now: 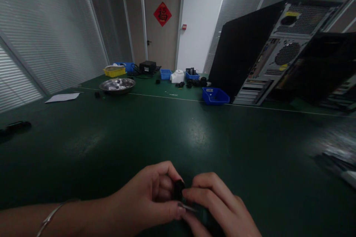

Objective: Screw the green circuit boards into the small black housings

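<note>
My left hand (150,196) and my right hand (219,207) meet low over the near edge of the green table (172,133). Between their fingertips sits a small black part (178,189); both hands pinch it. A thin metal pin or tool tip (187,207) shows just under my left thumb, against my right fingers. The rest of what my right hand holds is hidden by its fingers. A thin bracelet circles my left wrist.
A tilted open computer case (267,52) stands at the back right. A blue bin (215,95), a metal bowl (117,85), a yellow tray (114,71), a white cover (177,76), a paper sheet (62,97) and small black parts lie farther back. Dark tools lie at the right edge (336,163).
</note>
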The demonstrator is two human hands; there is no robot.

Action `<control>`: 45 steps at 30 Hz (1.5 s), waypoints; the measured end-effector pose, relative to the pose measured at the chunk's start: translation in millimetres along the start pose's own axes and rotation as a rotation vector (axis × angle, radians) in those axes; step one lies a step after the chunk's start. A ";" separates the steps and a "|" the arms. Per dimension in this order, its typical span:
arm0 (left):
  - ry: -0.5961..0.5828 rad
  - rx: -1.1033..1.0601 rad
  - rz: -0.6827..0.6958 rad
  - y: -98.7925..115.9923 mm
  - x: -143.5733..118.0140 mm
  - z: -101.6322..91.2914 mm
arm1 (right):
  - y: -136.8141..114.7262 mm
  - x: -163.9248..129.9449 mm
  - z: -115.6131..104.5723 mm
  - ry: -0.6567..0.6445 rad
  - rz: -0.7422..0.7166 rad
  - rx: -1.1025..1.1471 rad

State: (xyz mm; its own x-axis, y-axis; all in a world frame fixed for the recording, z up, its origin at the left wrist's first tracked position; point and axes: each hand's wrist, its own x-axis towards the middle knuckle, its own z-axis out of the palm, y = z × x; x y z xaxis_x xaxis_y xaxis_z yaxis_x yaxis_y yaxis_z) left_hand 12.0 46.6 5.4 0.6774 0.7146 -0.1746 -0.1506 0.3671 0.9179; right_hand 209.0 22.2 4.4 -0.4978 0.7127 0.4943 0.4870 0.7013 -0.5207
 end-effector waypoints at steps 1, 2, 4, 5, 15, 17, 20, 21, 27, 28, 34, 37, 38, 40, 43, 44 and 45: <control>-0.005 -0.001 0.003 0.2 -0.2 0.9 | -0.5 -0.5 0.3 -0.010 -0.001 -0.006; -0.009 -0.003 0.005 0.9 -0.5 1.8 | -0.8 -0.9 0.4 -0.022 -0.001 -0.004; -0.019 0.014 0.017 3.9 -1.0 3.0 | -0.9 -1.6 0.5 -0.044 0.003 0.016; -0.019 0.031 0.023 6.2 -1.0 2.9 | -0.7 -1.7 0.2 -0.053 0.008 0.030; 0.376 0.227 0.182 36.9 14.6 -45.4 | 2.5 1.6 -7.8 -0.128 0.141 0.128; 0.485 0.246 0.229 42.0 19.4 -64.6 | 2.8 1.8 -8.5 -0.136 0.144 0.156; 0.628 0.232 0.301 47.5 24.7 -90.6 | 3.1 2.4 -8.8 -0.151 0.149 0.194; 0.665 0.219 0.316 48.3 25.7 -96.4 | 3.2 2.7 -8.9 -0.154 0.152 0.203; 0.641 0.090 0.249 44.3 27.3 -93.9 | 4.4 1.2 -8.5 -0.147 0.158 0.291; 0.624 0.078 0.233 43.5 27.5 -91.0 | 4.8 0.4 -8.2 -0.148 0.162 0.304; 0.616 0.042 0.225 43.8 29.0 -86.6 | 7.6 -1.2 -5.0 -0.145 0.122 0.346; 0.625 0.024 0.242 44.7 28.7 -88.1 | 7.7 0.7 -5.0 -0.150 0.122 0.343; 0.626 0.016 0.246 44.8 28.3 -88.2 | 7.5 1.4 -5.3 -0.151 0.119 0.344; 0.626 0.003 0.256 44.8 27.5 -88.3 | 6.8 2.5 -6.1 -0.148 0.112 0.345; 0.620 -0.017 0.273 44.0 27.0 -88.1 | 6.1 2.7 -6.7 -0.138 0.104 0.338; 0.618 -0.022 0.277 43.5 27.1 -88.0 | 6.2 2.4 -6.7 -0.137 0.106 0.337; 0.618 -0.025 0.283 43.0 27.4 -87.8 | 6.4 1.9 -6.5 -0.138 0.109 0.336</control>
State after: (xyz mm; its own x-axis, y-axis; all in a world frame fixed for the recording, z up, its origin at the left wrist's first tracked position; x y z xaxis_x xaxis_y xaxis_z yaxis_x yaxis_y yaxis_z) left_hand -39.2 134.3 8.8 0.0748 0.9914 -0.1074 -0.2829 0.1243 0.9511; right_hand 215.9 28.2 6.6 -0.5592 0.7574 0.3370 0.2911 0.5600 -0.7756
